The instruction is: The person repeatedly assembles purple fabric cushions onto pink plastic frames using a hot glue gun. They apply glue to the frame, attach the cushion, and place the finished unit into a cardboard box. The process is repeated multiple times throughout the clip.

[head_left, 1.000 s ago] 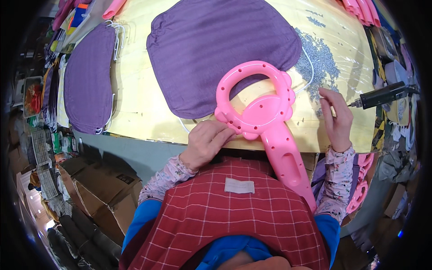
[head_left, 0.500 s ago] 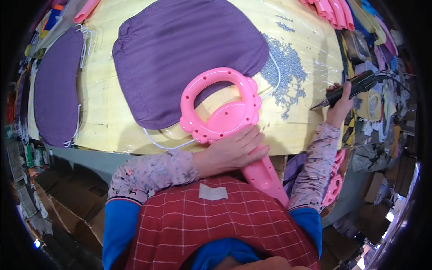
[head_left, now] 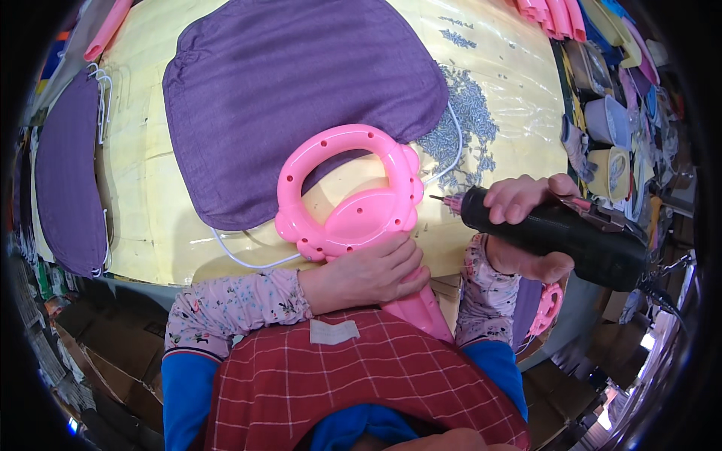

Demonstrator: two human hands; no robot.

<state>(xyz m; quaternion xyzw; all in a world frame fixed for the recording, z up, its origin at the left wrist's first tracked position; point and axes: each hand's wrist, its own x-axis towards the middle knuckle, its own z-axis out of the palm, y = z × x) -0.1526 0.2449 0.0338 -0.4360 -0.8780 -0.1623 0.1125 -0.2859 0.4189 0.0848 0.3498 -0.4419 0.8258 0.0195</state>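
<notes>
My left hand (head_left: 368,272) is closed round the neck of a pink plastic frame (head_left: 362,214), which has a round ring with several small holes and a tapering handle. The ring rests partly over a large purple fabric cover (head_left: 301,83) with white elastic cord, and its handle points down against my apron. My right hand (head_left: 526,225) grips a black electric screwdriver (head_left: 587,248) by its body, held up to the right of the frame. Its bit points left toward the ring, apart from it. Beyond the bit lies a heap of small grey screws (head_left: 466,113).
A second purple cover (head_left: 68,180) lies on the left of the yellow-topped table (head_left: 139,113). Pink plastic tubes (head_left: 560,19) are bundled at the far right. Small bins (head_left: 608,122) stand along the right edge, and the screwdriver's cable (head_left: 665,301) trails off on the right.
My right hand has brought the screwdriver nearer and leftward, from the table's right edge toward the pink frame. My left hand keeps its hold on the frame. The whole view has shifted slightly.
</notes>
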